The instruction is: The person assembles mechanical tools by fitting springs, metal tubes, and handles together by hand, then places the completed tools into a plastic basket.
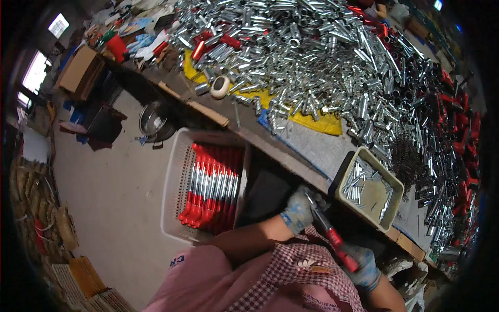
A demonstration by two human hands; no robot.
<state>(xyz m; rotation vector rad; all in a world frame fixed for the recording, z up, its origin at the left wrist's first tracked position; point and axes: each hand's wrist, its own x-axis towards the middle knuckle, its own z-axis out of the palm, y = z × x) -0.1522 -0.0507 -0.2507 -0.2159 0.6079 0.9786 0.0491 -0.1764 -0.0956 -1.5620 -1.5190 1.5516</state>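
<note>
Between my two hands lies a red and silver tube-shaped tool, slanting across my lap. My left hand, in a blue-stained grey glove, is closed around its upper silver end, where small metal parts show. The lower red end rests in my right hand, gloved likewise, with the fingers curled and partly hidden. To the left, a white perforated basket holds a row of similar red and silver tools. Right of my hands, a cream tray on the bench contains short silver pins.
A large heap of chrome tubes and fittings covers the bench, partly over yellow cloth. Red parts lie piled at the far right. The wooden bench edge runs diagonally above the basket. A metal pot and cardboard box stand left.
</note>
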